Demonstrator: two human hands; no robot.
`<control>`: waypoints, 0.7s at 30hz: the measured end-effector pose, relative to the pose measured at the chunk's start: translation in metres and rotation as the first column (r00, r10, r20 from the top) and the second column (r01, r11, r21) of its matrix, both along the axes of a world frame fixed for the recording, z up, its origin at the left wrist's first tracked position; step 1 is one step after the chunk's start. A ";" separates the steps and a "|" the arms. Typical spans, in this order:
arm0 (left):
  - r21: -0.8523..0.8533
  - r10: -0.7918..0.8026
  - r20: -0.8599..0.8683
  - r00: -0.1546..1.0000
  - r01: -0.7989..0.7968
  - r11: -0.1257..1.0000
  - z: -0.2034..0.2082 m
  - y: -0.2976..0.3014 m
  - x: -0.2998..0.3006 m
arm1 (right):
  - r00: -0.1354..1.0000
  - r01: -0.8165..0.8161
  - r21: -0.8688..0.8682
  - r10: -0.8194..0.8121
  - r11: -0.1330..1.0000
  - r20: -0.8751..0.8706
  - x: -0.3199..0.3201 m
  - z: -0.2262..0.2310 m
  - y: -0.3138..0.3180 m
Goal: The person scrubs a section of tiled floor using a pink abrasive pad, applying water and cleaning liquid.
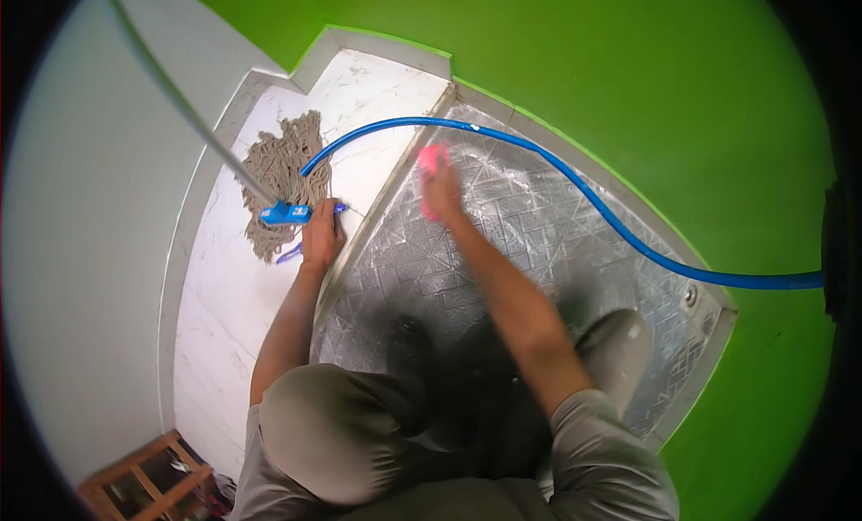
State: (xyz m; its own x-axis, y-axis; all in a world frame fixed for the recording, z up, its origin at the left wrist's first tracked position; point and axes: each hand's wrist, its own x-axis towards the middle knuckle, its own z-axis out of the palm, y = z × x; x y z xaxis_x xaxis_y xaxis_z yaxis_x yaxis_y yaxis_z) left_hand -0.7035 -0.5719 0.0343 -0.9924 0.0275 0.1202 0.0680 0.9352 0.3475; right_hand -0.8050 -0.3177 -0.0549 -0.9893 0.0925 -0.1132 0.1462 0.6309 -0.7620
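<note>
My right hand [441,191] reaches forward over the wet grey patterned floor [503,243]. It is closed around a pink scrubber [433,156], blurred by motion, so whether it is a sponge or a brush does not show. On the white ledge to the left, my left hand [321,237] is down beside the blue mop clamp [285,213]. A thin purple-blue thing [288,254] shows on both sides of that hand, whose fingers curl over it; its kind is hidden. The mop's grey-brown strings [285,157] are spread on the ledge beyond the hand.
The mop pole [175,99] leans up to the upper left. A blue hose [584,187] arcs across from the right, its end above the mop strings. A round drain [690,295] sits at the right. Green wall [628,63] borders the floor; a wooden frame [148,476] stands lower left.
</note>
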 end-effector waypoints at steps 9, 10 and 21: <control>0.006 0.078 -0.266 0.961 -0.079 0.997 -0.024 -0.002 0.008 | 0.801 0.425 -0.490 -0.569 0.761 -0.189 0.158 0.021 -0.185; 0.008 0.118 -0.248 0.962 -0.120 0.993 -0.017 -0.013 0.011 | 0.779 0.414 -0.517 -0.585 0.749 -0.224 0.112 0.029 -0.169; -0.018 0.055 -0.236 0.970 -0.061 0.998 -0.022 -0.011 0.001 | 0.715 0.382 -0.492 -0.587 0.783 -0.380 -0.030 -0.004 -0.085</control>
State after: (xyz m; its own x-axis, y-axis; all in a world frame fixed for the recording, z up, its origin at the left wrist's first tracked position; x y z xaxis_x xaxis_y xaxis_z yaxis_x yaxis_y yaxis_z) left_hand -0.7020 -0.5829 0.0121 -0.9363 -0.0235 0.3503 0.0904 0.9480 0.3053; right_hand -0.8350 -0.4030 -0.0589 -0.7383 0.6298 0.2414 -0.1012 0.2504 -0.9628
